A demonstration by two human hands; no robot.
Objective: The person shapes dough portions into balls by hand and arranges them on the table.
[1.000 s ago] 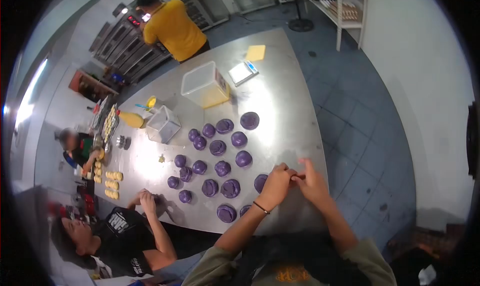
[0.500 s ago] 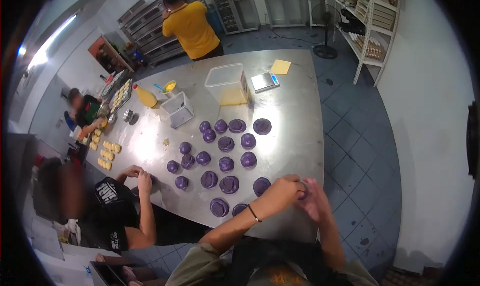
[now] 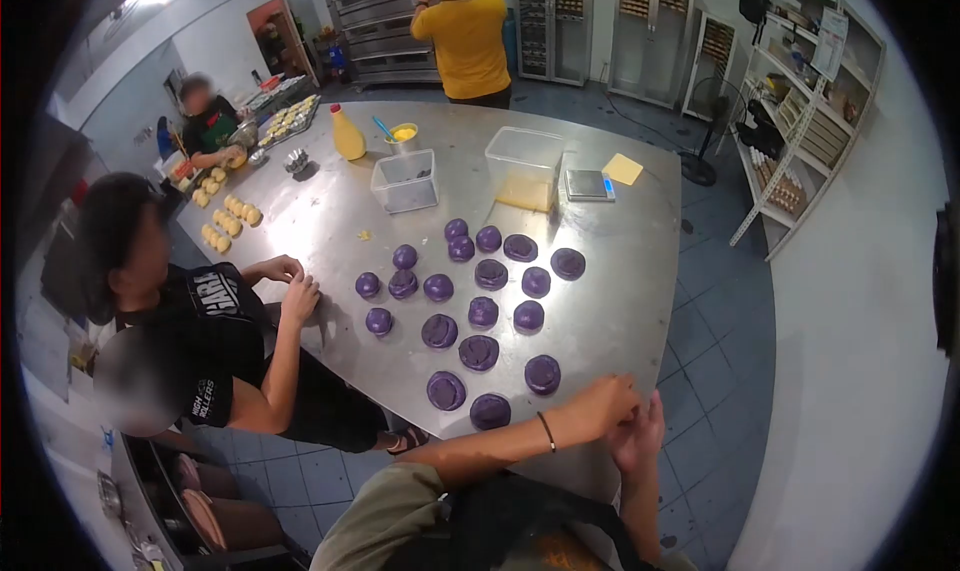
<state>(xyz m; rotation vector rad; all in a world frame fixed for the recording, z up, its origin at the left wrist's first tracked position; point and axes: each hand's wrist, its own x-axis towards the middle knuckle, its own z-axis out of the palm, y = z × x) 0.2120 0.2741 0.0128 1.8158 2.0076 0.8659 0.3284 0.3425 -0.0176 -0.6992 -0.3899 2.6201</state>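
My left hand (image 3: 602,407), with a dark band on its wrist, is closed at the table's front right edge. My right hand (image 3: 638,439) meets it from the right, its fingers curled upward. A purple dough piece showed between them a moment earlier; my fingers hide it now. Nearest to my hands lies a flattened purple dough round (image 3: 542,374), with another purple dough round (image 3: 490,411) close to my left forearm. Several more purple rounds and smooth purple balls (image 3: 438,287) spread across the steel table (image 3: 610,301).
Behind the dough stand a clear tub (image 3: 520,166), a smaller clear bin (image 3: 405,183), a kitchen scale (image 3: 590,185) and a yellow squeeze bottle (image 3: 347,134). A co-worker in black (image 3: 240,351) works close on my left. Another person in yellow (image 3: 462,41) stands by the ovens.
My view has swung left and up, so the table and dough appear shifted right. My hands stay together; the purple between them has gone out of sight. The person in yellow holds up a phone.
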